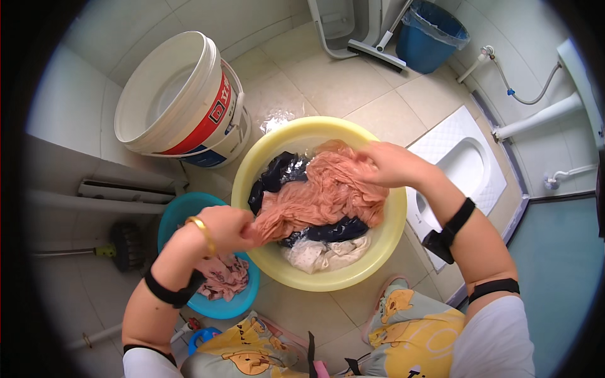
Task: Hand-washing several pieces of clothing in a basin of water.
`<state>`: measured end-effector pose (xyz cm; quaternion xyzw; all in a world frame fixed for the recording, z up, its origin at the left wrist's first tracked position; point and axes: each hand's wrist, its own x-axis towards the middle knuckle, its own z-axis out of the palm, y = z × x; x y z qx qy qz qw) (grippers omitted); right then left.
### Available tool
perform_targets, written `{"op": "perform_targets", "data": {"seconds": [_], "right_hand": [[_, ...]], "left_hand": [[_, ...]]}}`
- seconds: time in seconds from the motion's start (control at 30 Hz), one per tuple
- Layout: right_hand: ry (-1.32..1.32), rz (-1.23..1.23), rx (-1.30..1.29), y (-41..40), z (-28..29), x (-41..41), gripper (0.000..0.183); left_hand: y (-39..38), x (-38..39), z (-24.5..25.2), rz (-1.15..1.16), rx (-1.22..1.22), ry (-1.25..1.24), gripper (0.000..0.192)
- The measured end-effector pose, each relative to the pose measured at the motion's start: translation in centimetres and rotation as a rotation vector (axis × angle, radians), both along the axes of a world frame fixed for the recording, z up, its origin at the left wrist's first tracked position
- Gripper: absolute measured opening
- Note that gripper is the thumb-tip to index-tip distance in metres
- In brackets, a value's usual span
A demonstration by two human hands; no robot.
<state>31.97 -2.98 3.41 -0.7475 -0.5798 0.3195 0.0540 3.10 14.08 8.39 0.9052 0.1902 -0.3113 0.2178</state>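
A wet salmon-pink garment (326,189) stretches between my two hands over a pale yellow plastic basin (321,282). My left hand (229,229), with a gold bangle at the wrist, grips one twisted end at the basin's left rim. At the upper right, my right hand (390,165) grips the other side of the cloth. Dark navy clothing (338,230) lies in the water beneath it, and white cloth (326,253) rests at the basin's near side. The garment hides part of the basin's contents.
At left a turquoise basin (222,309) holds pink patterned clothing (224,276). A large white bucket (208,113) stands behind it. To the right is a squat toilet (465,175). Farther back are a floor squeegee (375,54) and a blue lined bin (425,47). The tiles (293,90) look wet.
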Motion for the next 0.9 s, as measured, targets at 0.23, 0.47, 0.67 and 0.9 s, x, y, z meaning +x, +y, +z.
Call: {"op": "perform_targets", "data": {"seconds": [0.23, 0.47, 0.67, 0.9], "right_hand": [[-0.362, 0.152, 0.344, 3.3, -11.0, -3.0, 0.045], [0.062, 0.022, 0.274, 2.7, -1.2, -3.5, 0.022], [0.35, -0.082, 0.472, 0.9, 11.8, -3.9, 0.024], [0.947, -0.332, 0.473, 1.5, 8.3, -1.5, 0.032]], "left_hand": [[-5.2, 6.4, -11.3, 0.089, -0.005, -0.402, 0.071], [-5.1, 6.4, -15.2, 0.258, 0.021, -0.531, 0.085], [-4.6, 6.6, -10.1, 0.737, -0.83, -0.566, 0.029], [-2.4, 3.9, -6.6, 1.031, -1.461, -0.774, 0.053]]}}
